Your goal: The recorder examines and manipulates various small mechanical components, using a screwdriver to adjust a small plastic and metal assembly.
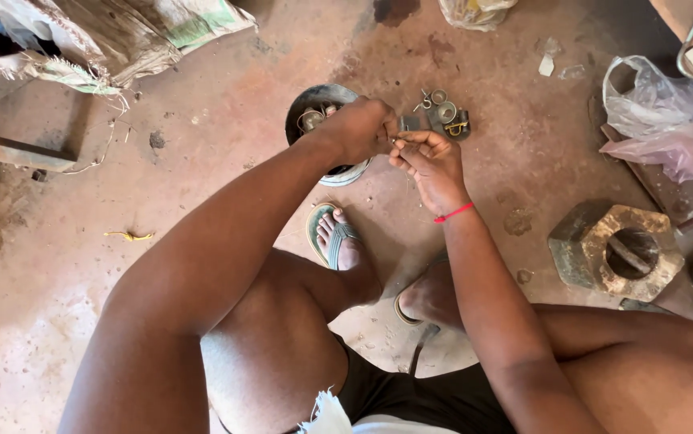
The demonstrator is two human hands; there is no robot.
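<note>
**Both hands meet over a tiny part, just above the floor**

Starting at the left: a torn sack [113, 36] lies at about ten o'clock from your hands, well apart from them, and a small yellow scrap [129, 236] sits on the floor [226, 120] at eight o'clock.

Your left hand [358, 128] hangs over a dark round bowl [314, 108], its fingers [385, 137] curled tight and pinching toward three o'clock. Your right hand [431, 161], with a red band [453, 213] at the wrist, sits just beside it at four o'clock, its fingers [411, 141] pinched toward the left hand. Where the two pinches touch there is a small thin part [395, 139]; it is too small to name, and you cannot tell its long axis or which hand truly grips it. It lies between the fingertips, equally near both hands.

Just past your knuckles, at one o'clock, a cluster of small metal pieces [445, 114] rests on the floor, nearer your right hand than your left.

Further right, a big rusty hexagonal nut [588, 241] stands at four o'clock, and a crumpled plastic bag [664, 120] lies at three o'clock, both well apart from your hands.
</note>
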